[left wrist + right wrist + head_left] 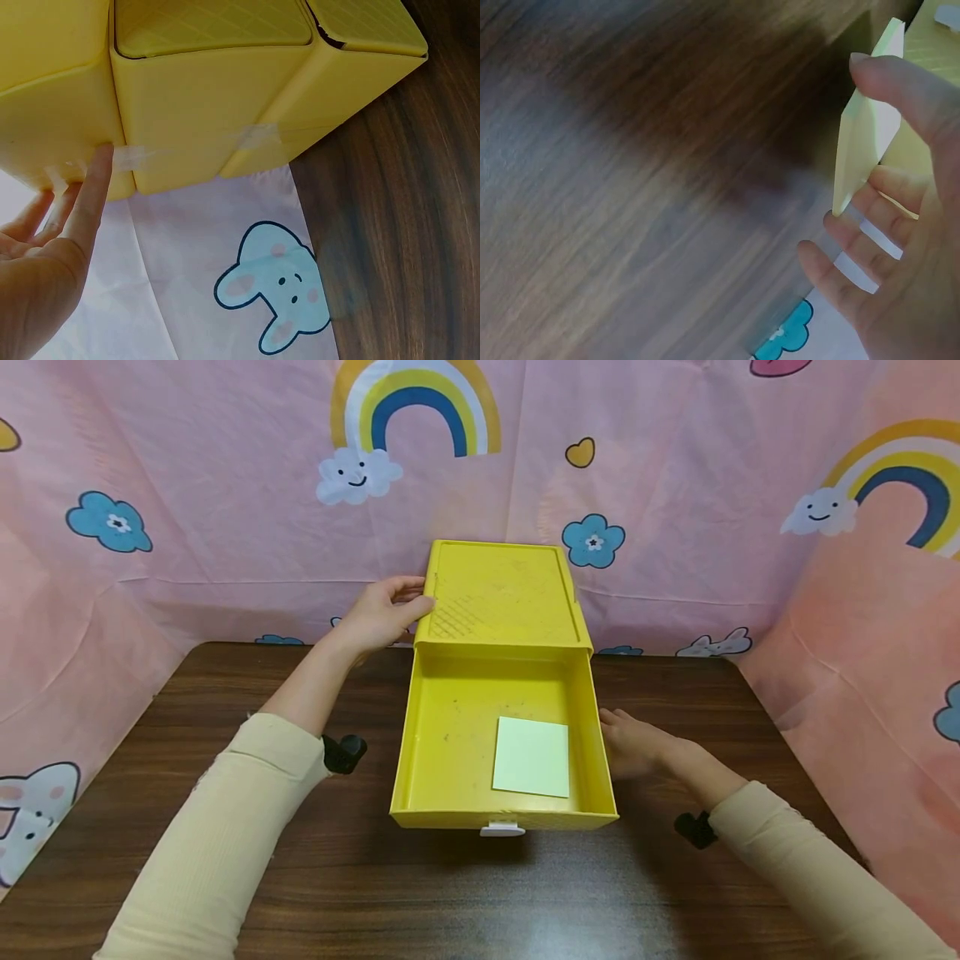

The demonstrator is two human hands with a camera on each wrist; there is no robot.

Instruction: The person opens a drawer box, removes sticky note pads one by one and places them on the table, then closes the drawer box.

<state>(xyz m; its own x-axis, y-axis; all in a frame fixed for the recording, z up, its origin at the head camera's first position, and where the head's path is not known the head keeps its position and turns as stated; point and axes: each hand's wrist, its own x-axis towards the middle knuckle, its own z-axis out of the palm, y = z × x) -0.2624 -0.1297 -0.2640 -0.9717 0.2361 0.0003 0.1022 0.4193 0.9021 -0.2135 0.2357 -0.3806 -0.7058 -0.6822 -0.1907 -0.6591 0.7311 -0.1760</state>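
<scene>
A yellow drawer box (501,589) stands at the back of the table, its drawer (457,760) pulled out towards me. Inside the drawer, at the right, lies a pale green sticky note pad (531,756). My left hand (382,614) rests against the box's left side; in the left wrist view its extended fingers (90,191) touch the yellow wall. My right hand (637,745) is beside the drawer's right wall, which hides its fingertips. In the right wrist view it pinches a thin pale yellow-green pad (866,135) between thumb and fingers.
The drawer front has a white handle (502,829). Clear tape (259,137) runs across the box's side. Under everything is a dark wooden table (360,877). A pink patterned cloth (255,485) hangs behind and at both sides.
</scene>
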